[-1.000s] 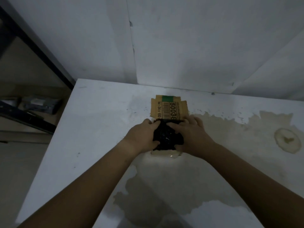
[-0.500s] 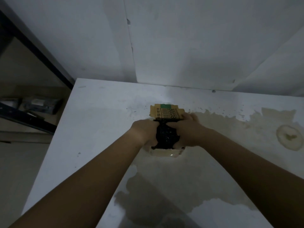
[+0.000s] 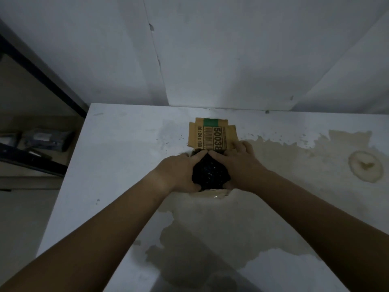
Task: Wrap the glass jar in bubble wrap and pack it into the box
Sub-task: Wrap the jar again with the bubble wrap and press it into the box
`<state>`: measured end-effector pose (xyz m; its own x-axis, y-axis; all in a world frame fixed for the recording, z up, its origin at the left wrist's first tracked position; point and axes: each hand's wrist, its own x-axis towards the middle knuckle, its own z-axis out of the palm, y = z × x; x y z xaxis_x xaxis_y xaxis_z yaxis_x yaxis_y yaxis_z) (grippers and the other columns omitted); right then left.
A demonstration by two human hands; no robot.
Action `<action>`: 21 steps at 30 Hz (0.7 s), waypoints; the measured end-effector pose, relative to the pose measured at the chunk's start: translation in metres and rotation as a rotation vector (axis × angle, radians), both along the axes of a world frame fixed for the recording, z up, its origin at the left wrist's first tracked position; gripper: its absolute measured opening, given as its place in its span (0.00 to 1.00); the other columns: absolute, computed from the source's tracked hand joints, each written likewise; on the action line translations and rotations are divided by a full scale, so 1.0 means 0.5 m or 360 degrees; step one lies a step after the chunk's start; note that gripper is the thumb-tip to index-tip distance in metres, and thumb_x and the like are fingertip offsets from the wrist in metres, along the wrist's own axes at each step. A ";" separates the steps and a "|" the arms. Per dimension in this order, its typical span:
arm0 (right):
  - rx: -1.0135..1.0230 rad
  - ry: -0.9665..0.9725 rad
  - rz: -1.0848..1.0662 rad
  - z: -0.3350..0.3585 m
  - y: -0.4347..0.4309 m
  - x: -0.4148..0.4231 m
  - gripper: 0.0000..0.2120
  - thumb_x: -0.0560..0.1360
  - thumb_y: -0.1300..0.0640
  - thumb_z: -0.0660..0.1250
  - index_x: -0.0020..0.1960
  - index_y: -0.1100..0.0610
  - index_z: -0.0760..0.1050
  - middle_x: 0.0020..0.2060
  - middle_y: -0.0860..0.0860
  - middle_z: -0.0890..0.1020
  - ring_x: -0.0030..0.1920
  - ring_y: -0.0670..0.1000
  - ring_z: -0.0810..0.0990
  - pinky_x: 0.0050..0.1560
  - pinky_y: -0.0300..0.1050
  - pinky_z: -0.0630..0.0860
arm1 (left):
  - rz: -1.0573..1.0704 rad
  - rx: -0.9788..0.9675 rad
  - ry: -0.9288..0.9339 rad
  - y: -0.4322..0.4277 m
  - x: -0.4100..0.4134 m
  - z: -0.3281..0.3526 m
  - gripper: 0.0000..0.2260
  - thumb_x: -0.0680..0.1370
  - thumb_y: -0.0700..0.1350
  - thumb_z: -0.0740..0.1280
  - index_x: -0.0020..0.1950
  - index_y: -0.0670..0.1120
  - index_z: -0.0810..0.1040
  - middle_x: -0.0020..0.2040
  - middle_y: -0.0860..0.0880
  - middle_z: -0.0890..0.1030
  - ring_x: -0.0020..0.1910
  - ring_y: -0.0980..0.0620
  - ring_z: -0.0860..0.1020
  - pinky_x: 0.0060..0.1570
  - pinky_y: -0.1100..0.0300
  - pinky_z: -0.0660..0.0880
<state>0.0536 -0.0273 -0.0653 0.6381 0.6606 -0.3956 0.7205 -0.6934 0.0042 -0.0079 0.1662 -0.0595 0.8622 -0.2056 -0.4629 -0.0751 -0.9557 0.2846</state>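
A small cardboard box [image 3: 212,135] stands on the white table [image 3: 126,154], its far flap up and printed with a barcode, "50038" and a green band. A bundle of black bubble wrap [image 3: 210,175] sits in the box's opening; the jar inside it is hidden. My left hand [image 3: 179,173] grips the bundle's left side and my right hand [image 3: 240,167] its right side, thumbs meeting at its far top. The box's near edge [image 3: 212,193] shows just below the bundle.
The tabletop has large worn brown patches [image 3: 284,175] and a round stain [image 3: 365,166] at the right. White walls meet behind the table. Left of the table's edge is a dark shelf with boxes [image 3: 42,140].
The far flap, tipped toward me half a second ago, now stands back up with its print showing. My hands have stayed clasped on the bundle and sit slightly lower in the box.
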 end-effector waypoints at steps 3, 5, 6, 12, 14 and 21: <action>-0.0098 -0.0035 0.0056 -0.001 0.014 0.002 0.44 0.68 0.39 0.71 0.77 0.43 0.51 0.69 0.55 0.70 0.72 0.65 0.59 0.72 0.62 0.52 | -0.0042 0.0074 0.0015 -0.001 0.015 -0.001 0.44 0.71 0.60 0.71 0.79 0.59 0.49 0.64 0.45 0.73 0.58 0.44 0.77 0.57 0.52 0.76; -0.0149 -0.0057 0.0087 -0.001 0.023 0.006 0.44 0.67 0.39 0.71 0.77 0.43 0.52 0.70 0.56 0.69 0.71 0.65 0.60 0.72 0.62 0.51 | -0.0032 0.0112 0.0002 -0.004 0.022 -0.007 0.39 0.72 0.57 0.71 0.78 0.58 0.54 0.63 0.46 0.74 0.57 0.45 0.77 0.54 0.53 0.77; -0.0163 -0.0070 0.0085 -0.002 0.029 0.008 0.44 0.67 0.39 0.72 0.76 0.44 0.53 0.69 0.56 0.69 0.71 0.65 0.61 0.72 0.62 0.51 | -0.0013 0.0127 -0.0015 -0.005 0.024 -0.011 0.37 0.71 0.56 0.71 0.77 0.57 0.58 0.62 0.47 0.75 0.56 0.45 0.78 0.52 0.54 0.77; -0.0064 -0.0181 0.0041 -0.021 0.037 -0.011 0.39 0.67 0.39 0.70 0.74 0.47 0.61 0.63 0.59 0.74 0.66 0.64 0.67 0.70 0.61 0.55 | 0.0180 0.0091 -0.0046 -0.025 0.017 -0.033 0.35 0.67 0.56 0.75 0.72 0.54 0.67 0.61 0.48 0.76 0.56 0.46 0.78 0.49 0.55 0.76; 0.0035 -0.0181 0.0059 -0.025 0.028 -0.011 0.38 0.65 0.39 0.71 0.72 0.46 0.65 0.61 0.57 0.78 0.65 0.63 0.69 0.68 0.61 0.57 | 0.0245 -0.0033 0.0084 -0.025 0.013 -0.037 0.37 0.69 0.54 0.74 0.75 0.54 0.63 0.62 0.46 0.75 0.58 0.45 0.76 0.52 0.54 0.76; 0.0038 0.0163 -0.0013 0.038 -0.008 0.046 0.31 0.69 0.50 0.72 0.70 0.43 0.68 0.69 0.50 0.71 0.73 0.55 0.61 0.71 0.55 0.53 | 0.0179 -0.0245 0.0283 0.007 0.020 0.003 0.28 0.81 0.55 0.60 0.80 0.54 0.55 0.73 0.46 0.70 0.67 0.47 0.71 0.59 0.62 0.67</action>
<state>0.0767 -0.0314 -0.0465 0.6006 0.6655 -0.4432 0.7106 -0.6984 -0.0857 0.0024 0.1699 -0.0578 0.7914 -0.1929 -0.5801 0.0934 -0.8996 0.4266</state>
